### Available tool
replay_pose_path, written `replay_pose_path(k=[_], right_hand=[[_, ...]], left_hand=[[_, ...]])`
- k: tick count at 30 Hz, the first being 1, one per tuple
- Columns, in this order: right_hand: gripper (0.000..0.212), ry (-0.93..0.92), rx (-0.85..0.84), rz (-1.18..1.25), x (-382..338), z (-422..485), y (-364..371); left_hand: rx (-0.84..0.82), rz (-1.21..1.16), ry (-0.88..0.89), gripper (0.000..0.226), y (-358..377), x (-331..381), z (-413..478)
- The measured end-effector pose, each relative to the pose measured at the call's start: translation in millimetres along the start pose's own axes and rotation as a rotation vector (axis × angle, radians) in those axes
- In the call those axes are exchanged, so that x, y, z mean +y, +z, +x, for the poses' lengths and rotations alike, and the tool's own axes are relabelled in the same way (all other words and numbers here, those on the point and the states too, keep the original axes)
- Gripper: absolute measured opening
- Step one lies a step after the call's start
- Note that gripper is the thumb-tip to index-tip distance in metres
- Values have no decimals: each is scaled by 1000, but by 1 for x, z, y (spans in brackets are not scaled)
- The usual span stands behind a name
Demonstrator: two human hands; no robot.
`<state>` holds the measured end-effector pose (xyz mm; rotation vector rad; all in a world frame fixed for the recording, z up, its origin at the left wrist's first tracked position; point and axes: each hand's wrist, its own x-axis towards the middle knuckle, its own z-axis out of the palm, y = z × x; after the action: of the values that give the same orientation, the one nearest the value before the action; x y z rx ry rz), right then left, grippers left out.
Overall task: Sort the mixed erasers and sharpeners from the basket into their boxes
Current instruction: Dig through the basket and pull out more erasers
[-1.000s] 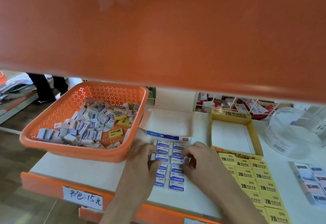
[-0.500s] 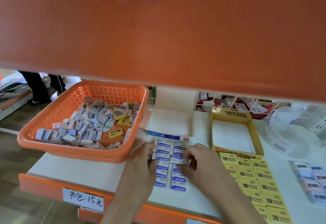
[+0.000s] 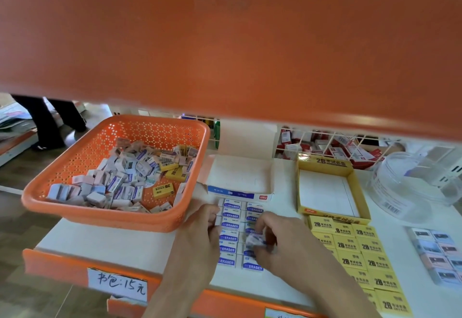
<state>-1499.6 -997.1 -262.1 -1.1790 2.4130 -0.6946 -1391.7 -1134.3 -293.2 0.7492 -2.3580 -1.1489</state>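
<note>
Squaring white-and-blue sleeved erasers by the white shelf front edge: your left hand presses against them, your right hand pinches one.

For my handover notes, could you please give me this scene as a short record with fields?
Basket: far left, holds mixed erasers
White box: open, empty, behind the blue rows
Blue rows: two columns, labels up
Yellow box: open, empty
Yellow erasers: in rows before the yellow box
Left hand: fingers against the blue rows' left edge
Right hand: pinches one blurred eraser above the rows
</note>
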Motion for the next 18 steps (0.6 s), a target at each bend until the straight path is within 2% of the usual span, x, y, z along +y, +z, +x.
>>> replay_pose_path(k=[5,9,12,15,18], right_hand=[[23,4,66,25,0,-4,2],[30,85,129,103,-3,-5,13],[29,127,70,168,-3,-8,8],[38,109,-38,166,2,-7,0],[39,96,-63,156,5,-5,-2]], left_hand=[[10,-13,14,43,-1,1,-2],[9,-7,23,39,1,-4,-1],[11,22,39,38,3,-10,-1],[9,44,46,27,3,-15,-1],[-5,44,41,22,3,-16,-1]])
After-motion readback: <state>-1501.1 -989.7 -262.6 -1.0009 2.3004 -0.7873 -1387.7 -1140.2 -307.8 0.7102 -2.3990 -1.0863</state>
